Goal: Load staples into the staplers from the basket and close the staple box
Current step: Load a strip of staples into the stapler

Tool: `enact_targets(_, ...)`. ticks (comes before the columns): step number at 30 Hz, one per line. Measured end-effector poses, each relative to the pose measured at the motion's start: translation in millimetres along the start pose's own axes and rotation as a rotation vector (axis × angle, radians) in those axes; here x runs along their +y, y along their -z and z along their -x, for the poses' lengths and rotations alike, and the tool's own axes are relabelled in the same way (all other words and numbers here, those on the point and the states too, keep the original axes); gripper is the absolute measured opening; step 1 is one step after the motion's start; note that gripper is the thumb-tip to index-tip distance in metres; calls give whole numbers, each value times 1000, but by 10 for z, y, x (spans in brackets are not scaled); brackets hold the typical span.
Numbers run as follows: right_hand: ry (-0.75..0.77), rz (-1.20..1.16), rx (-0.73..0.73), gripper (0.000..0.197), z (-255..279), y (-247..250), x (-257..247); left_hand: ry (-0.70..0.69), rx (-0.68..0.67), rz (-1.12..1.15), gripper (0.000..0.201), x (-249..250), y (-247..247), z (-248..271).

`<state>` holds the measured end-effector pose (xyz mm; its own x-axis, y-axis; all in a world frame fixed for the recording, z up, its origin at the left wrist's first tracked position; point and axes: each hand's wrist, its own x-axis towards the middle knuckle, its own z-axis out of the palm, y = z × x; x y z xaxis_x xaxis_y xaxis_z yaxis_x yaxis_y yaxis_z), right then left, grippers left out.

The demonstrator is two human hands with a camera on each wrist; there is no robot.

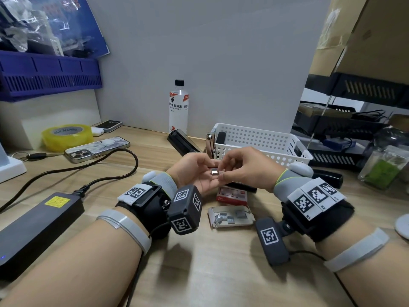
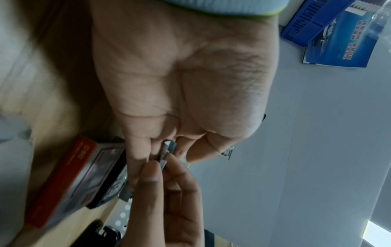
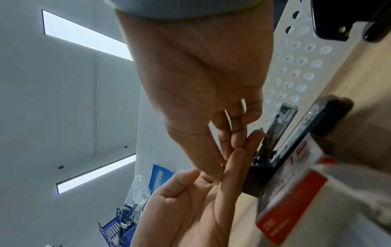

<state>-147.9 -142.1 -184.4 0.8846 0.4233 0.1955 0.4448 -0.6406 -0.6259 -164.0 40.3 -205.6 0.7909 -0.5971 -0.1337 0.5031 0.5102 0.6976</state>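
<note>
My left hand [image 1: 202, 173] is held palm up above the desk, fingers relaxed, with a short silver staple strip [image 1: 214, 172] lying across them. My right hand [image 1: 222, 172] pinches the strip's right end [image 2: 166, 152] between thumb and fingertips. Just below the hands lie the red staple box sleeve [image 1: 232, 194] and a black stapler [image 1: 243, 186]. The box's inner tray [image 1: 230, 217] lies pulled out nearer me, with several staple strips in it. Behind the hands stands the white perforated basket [image 1: 261, 140]. Left of it a black stapler [image 1: 183, 142] lies opened, its metal magazine upright.
A drink bottle [image 1: 178, 107] stands at the back wall. On the left lie a phone [image 1: 97, 148], a tape roll [image 1: 67, 136] and a grey power adapter [image 1: 39, 224] with its cable. Another black stapler [image 1: 327, 176] and a clear bag of green stuff [image 1: 380, 167] are on the right.
</note>
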Motion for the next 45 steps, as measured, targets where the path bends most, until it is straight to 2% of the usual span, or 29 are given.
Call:
enact_targets(6,-3,6,25,13,-7,-1,46,9,-19,-97,55,-18,5,2)
enact_targets(9,10,12,82,5,-6,5,56,-9,21,-185,45,-3,19,-31)
enact_targets(14,-14,21,120,12,8,47,48,-18,52,-234,42,-2,43,-32)
enact_targets(25,11,-31,183,5,22,83,35,-91,101,-277,31,-15,83,-72)
enact_targets(30,-12,-11,195,11,5,112,23,-97,108,-289,36,15,61,-67)
enact_targets(40,-61,356,-47,6,-4,261,-154,-86,155,-431,22,-65,84,-112)
enact_targets(45,-120,366,29,7,-51,334,-72,-90,210,-383,20,10,139,-116)
